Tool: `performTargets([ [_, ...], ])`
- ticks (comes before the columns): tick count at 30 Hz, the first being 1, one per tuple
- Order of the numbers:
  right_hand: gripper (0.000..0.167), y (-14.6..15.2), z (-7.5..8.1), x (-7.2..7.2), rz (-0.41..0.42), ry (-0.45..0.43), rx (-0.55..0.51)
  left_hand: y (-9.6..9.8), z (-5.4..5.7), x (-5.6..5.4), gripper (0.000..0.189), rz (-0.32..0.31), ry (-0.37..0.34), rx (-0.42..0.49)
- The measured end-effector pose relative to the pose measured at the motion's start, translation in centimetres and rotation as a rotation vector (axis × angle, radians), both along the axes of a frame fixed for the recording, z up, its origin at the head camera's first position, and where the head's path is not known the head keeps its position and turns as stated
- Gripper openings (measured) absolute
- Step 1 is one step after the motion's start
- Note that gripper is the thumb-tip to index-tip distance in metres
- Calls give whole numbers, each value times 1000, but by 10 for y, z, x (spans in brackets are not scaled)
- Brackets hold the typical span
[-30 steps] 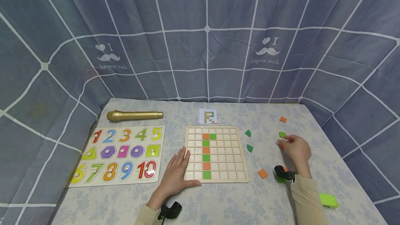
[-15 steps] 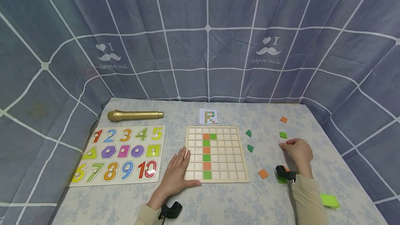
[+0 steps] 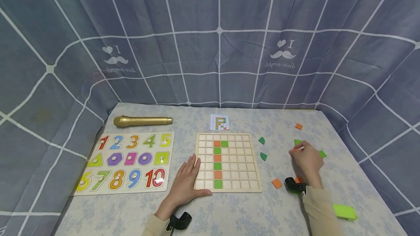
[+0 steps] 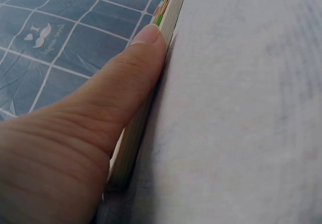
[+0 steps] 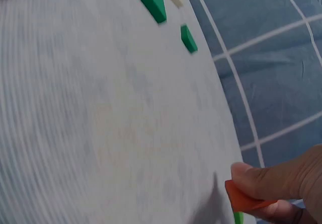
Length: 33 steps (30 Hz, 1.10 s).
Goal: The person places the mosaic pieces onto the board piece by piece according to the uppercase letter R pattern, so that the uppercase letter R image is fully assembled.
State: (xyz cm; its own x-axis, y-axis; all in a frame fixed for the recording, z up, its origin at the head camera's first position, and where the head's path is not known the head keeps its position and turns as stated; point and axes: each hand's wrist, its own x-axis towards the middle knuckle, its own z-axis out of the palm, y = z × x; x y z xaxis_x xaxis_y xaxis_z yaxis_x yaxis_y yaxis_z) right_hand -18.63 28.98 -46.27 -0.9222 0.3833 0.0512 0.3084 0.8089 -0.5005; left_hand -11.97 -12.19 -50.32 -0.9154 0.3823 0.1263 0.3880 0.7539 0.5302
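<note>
My left hand (image 3: 187,183) lies at the lower left corner of a wooden grid board (image 3: 239,172), its straight fingers along the left side. In the left wrist view, the thumb (image 4: 126,78) presses on the board's front edge. Orange and green square tiles fill one column of the board, with one more green tile (image 3: 224,144) near the top. Off to the right, my right hand (image 3: 307,159) pinches an orange square tile (image 5: 245,200) between thumb and fingers. A green tile (image 3: 297,142) lies just beyond its fingertips, and another green tile (image 3: 323,154) shows beside the knuckles.
Two dark green quarter-round pieces (image 3: 263,156) lie right of the board. Orange tiles (image 3: 277,183) are scattered nearby, some under the right wrist. Behind the board is a pattern card (image 3: 219,122). A number puzzle (image 3: 128,166), a gold microphone (image 3: 142,121) and a light green block (image 3: 345,212) surround it.
My right hand has shifted slightly left and now has the orange tile between its fingertips. A green tile beside its knuckles has come into view. The left hand stays in place.
</note>
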Motion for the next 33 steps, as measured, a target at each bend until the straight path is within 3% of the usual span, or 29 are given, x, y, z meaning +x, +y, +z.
performTargets([
  [6, 26, -30, 11, -11, 80, 104, -107, 0, 0, 0, 115, 5, 16, 4],
  [16, 17, -91, 12, -37, 357, 186, -252, 1, 0, 0, 114, 17, -12, 1],
  [25, 9, -130, 7, -53, 552, 78, -240, 2, -1, -1, 115, 15, -14, -9],
  [33, 6, -144, -2, -59, 639, 31, -267, 1, -1, 0, 115, 15, -2, -12],
])
